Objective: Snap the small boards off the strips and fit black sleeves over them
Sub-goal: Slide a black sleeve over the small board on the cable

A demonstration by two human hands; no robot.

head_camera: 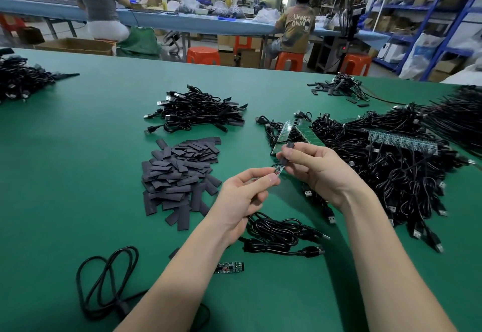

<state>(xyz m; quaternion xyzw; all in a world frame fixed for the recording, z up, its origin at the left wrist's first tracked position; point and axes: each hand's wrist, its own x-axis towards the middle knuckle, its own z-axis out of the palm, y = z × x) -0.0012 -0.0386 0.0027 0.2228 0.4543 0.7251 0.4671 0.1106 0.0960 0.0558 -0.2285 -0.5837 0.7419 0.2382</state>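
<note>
Above the green table, my left hand [245, 193] pinches one end of a small board [278, 170] between thumb and fingers. My right hand [313, 168] pinches a black sleeve [285, 153] whose lower end sits over the board's far end. A black cable [273, 235] hangs from the board down to the table under my hands. A heap of flat black sleeves [180, 175] lies left of my hands. Green board strips [294, 133] rest on a tangle of cables to the right. A single loose board [229, 267] lies near my left forearm.
A pile of sleeved cables [198, 112] sits at the middle back. A big mass of black USB cables [407, 164] fills the right side. A looped cable [107, 284] lies front left. Two people sit at a far bench beyond the table edge.
</note>
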